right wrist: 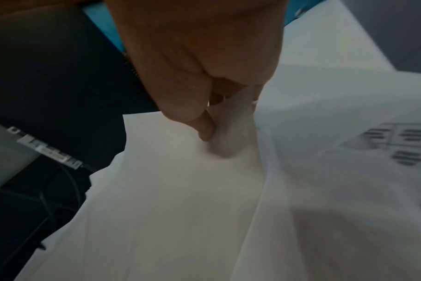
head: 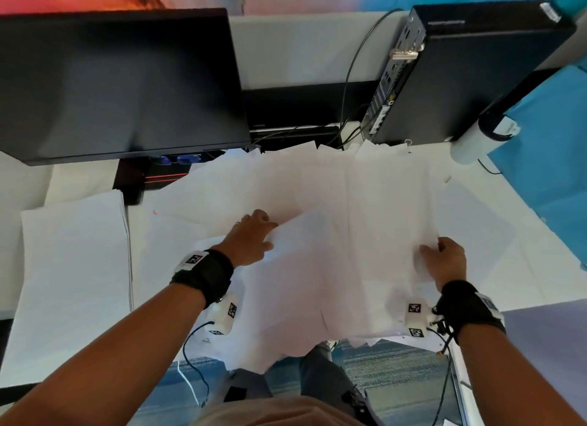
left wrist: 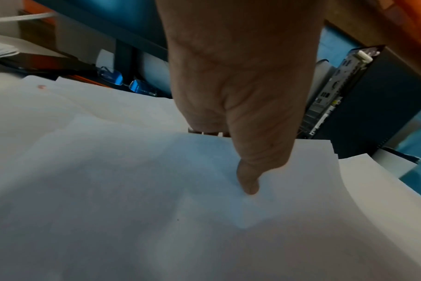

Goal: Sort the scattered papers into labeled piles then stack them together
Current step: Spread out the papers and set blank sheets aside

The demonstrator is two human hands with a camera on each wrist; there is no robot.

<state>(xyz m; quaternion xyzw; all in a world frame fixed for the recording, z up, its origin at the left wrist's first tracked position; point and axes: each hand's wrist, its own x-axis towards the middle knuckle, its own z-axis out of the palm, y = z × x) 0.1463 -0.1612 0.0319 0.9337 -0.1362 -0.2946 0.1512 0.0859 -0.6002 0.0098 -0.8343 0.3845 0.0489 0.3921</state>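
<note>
A loose heap of white papers covers the middle of the white desk, some overhanging the near edge. My left hand grips the left edge of a bunch of sheets, thumb on top and fingers hidden beneath. On the right side of the same bunch, my right hand pinches the sheets between thumb and fingers. A printed page curls up beside the right thumb. A separate neat pile of papers lies at the desk's left.
A dark monitor stands at the back left, with glasses under it. A black computer case with cables stands at the back right. Blue partition on the right. The person's legs and carpet show below the desk edge.
</note>
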